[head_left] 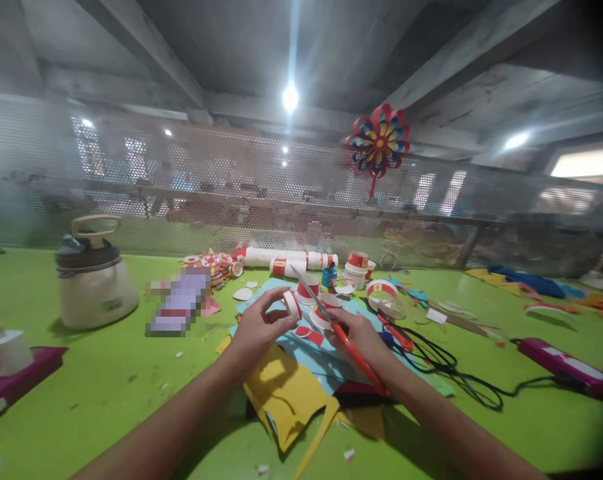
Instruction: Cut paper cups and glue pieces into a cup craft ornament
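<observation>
My left hand point(258, 323) pinches a curved red-and-white piece of paper cup point(293, 304) between thumb and fingers. In my right hand point(360, 339) is a pair of scissors with long orange-red handles point(355, 355); the blades point up and to the left, close to the cup piece. Whether the blades touch it I cannot tell. Behind them stands an upside-down red-and-white paper cup point(308, 288). Below my hands lie light blue paper point(306, 360) and a cut sheet of yellow paper point(286, 393).
Stacked paper cups point(356, 272), a blue bottle point(329, 277) and a long white tube of cups point(276, 257) stand behind. A beige jug point(96, 293) is left. Black cable point(446, 367) curls rightward to a purple power strip point(561, 363). A paper flower point(379, 143) rises at the back.
</observation>
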A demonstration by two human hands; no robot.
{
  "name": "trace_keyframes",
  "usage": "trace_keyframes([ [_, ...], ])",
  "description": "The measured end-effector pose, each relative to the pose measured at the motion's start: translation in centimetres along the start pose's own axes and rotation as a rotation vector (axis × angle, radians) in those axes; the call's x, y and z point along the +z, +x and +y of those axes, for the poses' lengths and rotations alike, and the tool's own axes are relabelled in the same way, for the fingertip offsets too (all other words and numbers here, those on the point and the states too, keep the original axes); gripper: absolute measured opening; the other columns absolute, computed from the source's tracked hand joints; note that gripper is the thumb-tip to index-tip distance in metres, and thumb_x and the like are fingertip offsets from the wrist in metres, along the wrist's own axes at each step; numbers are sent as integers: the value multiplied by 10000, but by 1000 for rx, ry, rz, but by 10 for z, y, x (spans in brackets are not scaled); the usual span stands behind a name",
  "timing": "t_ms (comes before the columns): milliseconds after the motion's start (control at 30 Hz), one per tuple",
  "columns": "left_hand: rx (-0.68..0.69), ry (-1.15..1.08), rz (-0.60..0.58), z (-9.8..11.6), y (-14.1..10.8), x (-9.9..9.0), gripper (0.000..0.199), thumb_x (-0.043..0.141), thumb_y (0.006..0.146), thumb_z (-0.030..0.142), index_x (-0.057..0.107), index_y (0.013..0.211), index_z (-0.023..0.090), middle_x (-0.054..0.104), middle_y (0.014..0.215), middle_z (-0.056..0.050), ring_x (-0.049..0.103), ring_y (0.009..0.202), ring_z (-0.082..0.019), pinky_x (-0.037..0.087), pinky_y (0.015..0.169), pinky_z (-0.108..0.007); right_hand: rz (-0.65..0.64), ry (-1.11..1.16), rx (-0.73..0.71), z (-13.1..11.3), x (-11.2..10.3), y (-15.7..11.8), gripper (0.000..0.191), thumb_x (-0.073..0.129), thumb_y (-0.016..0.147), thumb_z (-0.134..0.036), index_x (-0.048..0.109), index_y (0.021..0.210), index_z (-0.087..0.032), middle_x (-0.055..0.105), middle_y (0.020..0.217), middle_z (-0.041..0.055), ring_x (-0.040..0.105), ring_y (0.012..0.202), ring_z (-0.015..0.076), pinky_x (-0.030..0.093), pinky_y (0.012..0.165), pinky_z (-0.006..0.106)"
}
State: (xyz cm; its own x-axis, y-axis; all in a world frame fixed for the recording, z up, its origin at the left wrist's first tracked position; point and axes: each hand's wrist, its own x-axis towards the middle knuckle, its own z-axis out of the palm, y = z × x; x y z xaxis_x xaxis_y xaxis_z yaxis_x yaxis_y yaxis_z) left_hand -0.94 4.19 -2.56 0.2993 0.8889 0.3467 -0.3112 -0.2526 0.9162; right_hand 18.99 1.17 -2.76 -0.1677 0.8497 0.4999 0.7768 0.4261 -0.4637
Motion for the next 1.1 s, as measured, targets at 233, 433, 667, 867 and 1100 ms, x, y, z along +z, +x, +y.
trace_keyframes([
  [233, 60, 97, -70, -5, 1, -2, 469, 702, 681, 204, 540, 1120, 194, 621, 1051, -81, 583, 915, -193, 478, 766, -309, 110, 33, -96, 7, 8, -9, 343, 476, 754, -130, 629, 1061, -134, 709, 914, 57, 628, 708, 173, 494, 664, 256],
  [433, 97, 183, -80, -7, 2, -3, 452, 690, 689, 197, 539, 1116, 211, 608, 1063, -80, 568, 960, -203, 467, 757, -287, 154, 21, -115, 5, 3, -14, 323, 492, 749, -129, 629, 1040, -159, 705, 989, 61, 647, 816, 183, 494, 746, 261],
  [667, 143, 393, -4, -5, -1, 1, 427, 705, 680, 284, 550, 1067, 193, 607, 1091, -112, 584, 988, -243, 484, 718, -301, 23, -116, 23, 9, -4, -11, 344, 499, 788, -183, 612, 1113, -188, 720, 984, 78, 668, 852, 223, 489, 742, 308],
  [867, 75, 438, 106, -2, 1, -2, 382, 666, 697, 361, 594, 1015, 163, 633, 1000, -85, 593, 899, -225, 474, 673, -300, -184, -228, 105, 12, -14, -11, 358, 604, 762, -382, 654, 1081, -226, 722, 971, 95, 650, 876, 286, 446, 713, 325],
  [1100, 65, 415, 95, 4, 0, -1, 346, 608, 734, 410, 613, 936, 129, 616, 712, -35, 597, 654, -181, 476, 577, -302, -223, -281, 92, 12, -13, -14, 384, 627, 751, -380, 646, 1104, -229, 704, 996, 82, 625, 897, 252, 417, 700, 280],
])
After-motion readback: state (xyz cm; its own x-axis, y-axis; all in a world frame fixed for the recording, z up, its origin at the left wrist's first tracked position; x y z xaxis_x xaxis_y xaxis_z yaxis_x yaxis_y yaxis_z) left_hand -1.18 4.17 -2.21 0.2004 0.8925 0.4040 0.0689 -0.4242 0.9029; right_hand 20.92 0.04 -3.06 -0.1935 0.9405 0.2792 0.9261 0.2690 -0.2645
